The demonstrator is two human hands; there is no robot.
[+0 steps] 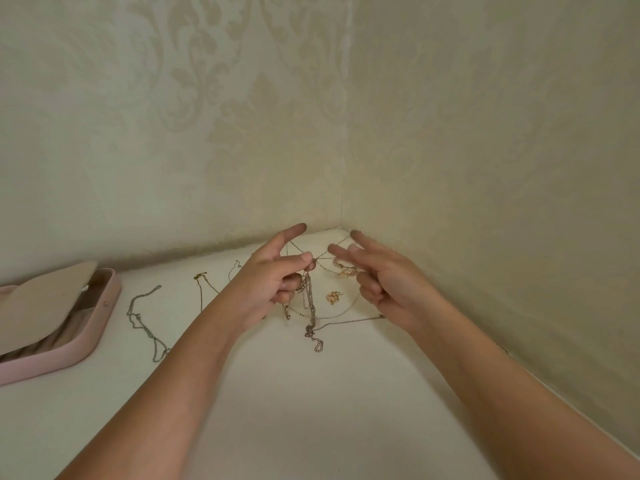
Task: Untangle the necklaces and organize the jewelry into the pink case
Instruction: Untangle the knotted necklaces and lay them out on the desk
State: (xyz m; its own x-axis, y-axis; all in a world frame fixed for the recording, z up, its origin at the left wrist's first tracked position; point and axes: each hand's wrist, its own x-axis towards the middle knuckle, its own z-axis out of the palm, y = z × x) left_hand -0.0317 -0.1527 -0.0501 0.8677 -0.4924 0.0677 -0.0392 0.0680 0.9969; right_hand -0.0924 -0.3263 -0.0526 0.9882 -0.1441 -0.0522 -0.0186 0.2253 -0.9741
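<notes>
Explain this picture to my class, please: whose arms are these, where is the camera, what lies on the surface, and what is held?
There is no machine here. A person works with bare hands, and the single camera sits on their head, looking forward and down. On the white tabletop, in a wallpapered corner, lie an open pink jewellery case at far left, a loose thin silver chain beside it, and a small gold trinket. The left hand pinches a tangle of thin metal necklace chains. The right hand spreads its fingers; strands run to them, but its grip is unclear.

White tabletop (277, 393) in a corner — open pink case (69, 356) left, silver chain (143, 327) beside it, gold charm (333, 297) far.
</notes>
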